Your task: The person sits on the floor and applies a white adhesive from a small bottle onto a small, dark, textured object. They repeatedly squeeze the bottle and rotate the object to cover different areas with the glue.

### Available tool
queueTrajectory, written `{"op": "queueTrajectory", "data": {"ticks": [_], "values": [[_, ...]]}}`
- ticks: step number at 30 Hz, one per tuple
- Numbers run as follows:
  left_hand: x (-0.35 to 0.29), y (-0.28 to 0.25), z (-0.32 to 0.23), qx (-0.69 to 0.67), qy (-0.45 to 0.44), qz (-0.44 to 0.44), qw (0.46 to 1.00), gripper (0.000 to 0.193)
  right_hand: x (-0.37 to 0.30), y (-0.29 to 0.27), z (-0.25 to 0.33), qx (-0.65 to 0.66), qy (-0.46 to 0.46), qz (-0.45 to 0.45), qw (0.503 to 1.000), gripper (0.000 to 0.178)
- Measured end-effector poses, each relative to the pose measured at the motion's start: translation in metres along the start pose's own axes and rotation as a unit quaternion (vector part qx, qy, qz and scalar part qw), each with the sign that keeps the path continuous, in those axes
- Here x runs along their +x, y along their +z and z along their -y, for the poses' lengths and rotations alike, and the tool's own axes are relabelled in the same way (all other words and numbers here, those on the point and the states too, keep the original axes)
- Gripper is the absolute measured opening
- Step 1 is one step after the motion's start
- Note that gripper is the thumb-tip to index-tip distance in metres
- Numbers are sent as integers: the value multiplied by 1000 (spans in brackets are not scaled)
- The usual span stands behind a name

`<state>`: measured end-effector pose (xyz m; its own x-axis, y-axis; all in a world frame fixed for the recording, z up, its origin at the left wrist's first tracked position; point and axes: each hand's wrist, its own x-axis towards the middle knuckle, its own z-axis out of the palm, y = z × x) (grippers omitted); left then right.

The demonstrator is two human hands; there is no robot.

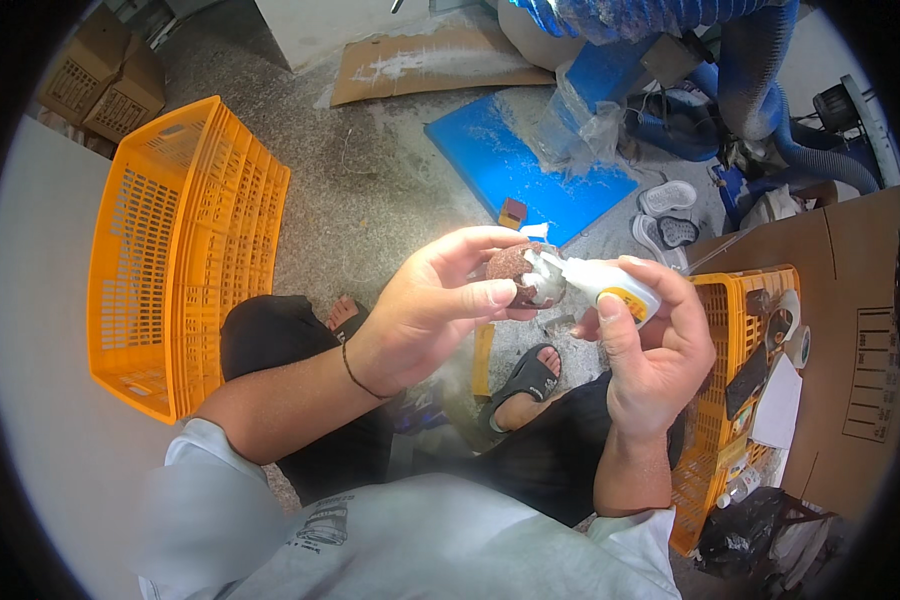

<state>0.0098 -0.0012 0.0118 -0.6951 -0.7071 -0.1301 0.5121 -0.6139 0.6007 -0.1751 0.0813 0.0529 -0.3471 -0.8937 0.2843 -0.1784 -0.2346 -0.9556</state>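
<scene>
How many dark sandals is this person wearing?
2: the left sandal, partly hidden beyond the left forearm; the right sandal, below the brown round piece in the picture.

Left side: orange slotted crates (192, 260), cardboard boxes (105, 75) behind in the corner. Up top: flat cardboard sheet (400, 85) on the floor, blue board (490, 150) with clear plastic (578, 125) on it, blue ribbed hose (755, 90), pale shoes (669, 199) just beside the board. Right: another orange crate (708, 400), brown cardboard panel (840, 260), black plastic bag (745, 540) below.
</scene>
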Motion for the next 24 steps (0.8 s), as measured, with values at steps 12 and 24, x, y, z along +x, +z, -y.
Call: {"op": "queueTrajectory", "data": {"ticks": [12,24], "values": [[0,-1,-1,8,-7,2,1000,60,0,-2,1,0,-8,16,1000,28],[0,1,-1,12,-7,2,1000,60,0,-4,-1,23,-16,1,1000,30]]}}
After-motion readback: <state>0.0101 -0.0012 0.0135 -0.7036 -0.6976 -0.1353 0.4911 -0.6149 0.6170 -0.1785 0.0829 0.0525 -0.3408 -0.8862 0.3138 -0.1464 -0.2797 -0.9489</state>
